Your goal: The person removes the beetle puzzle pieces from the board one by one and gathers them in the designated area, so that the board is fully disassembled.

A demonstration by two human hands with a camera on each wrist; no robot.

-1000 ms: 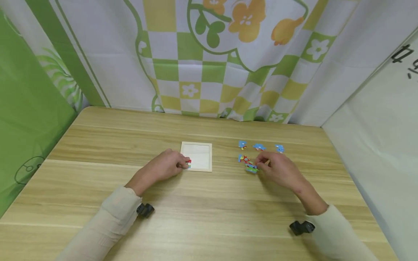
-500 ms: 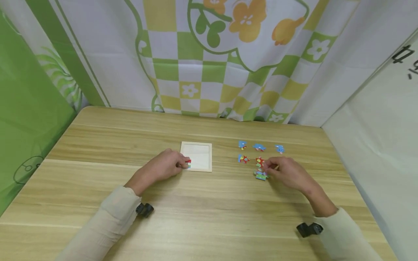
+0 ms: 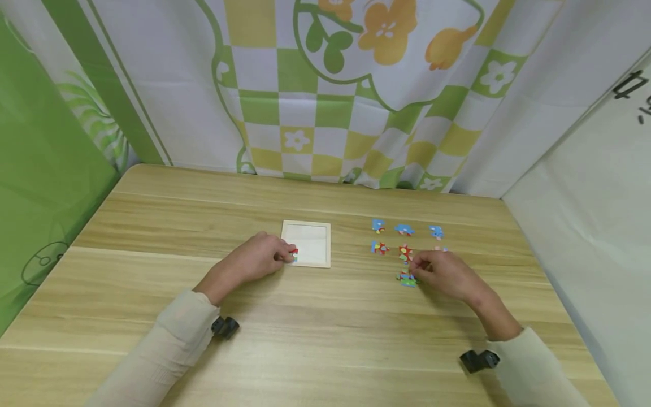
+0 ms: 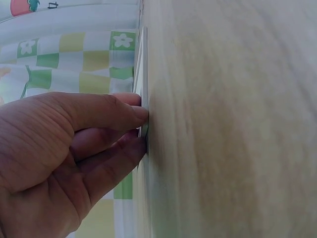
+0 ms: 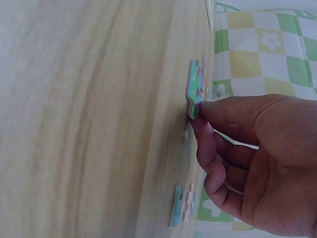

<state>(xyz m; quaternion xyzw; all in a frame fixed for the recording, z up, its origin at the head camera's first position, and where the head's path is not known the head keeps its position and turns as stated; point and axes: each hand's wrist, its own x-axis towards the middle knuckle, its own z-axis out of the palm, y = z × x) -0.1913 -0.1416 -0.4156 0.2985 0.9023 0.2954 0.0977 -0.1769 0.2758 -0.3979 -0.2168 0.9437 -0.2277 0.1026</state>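
In the head view my left hand (image 3: 264, 254) is at the lower left corner of a square wooden puzzle frame (image 3: 328, 243), its thumb and fingers gripping the edge. A red and green jigsaw piece (image 3: 295, 255) lies in that corner, partly under the fingertips. To the right, my right hand (image 3: 441, 274) pinches a green and blue jigsaw piece (image 5: 192, 101) between thumb and forefinger, low over the table. Just beyond it lies a red jigsaw piece (image 3: 404, 252); a pinkish piece (image 3: 440, 249) is partly hidden behind the hand.
Three blue jigsaw pieces, one of them at the left (image 3: 378, 225), form a back row. Below that one lies a red and blue piece (image 3: 378, 247). A wood-grain table (image 3: 325, 333) bears everything, with a checkered curtain (image 3: 325, 113) behind it.
My right hand has shifted right and towards me with the green and blue jigsaw piece, uncovering the red piece behind it. My left hand has stayed at the frame's corner.
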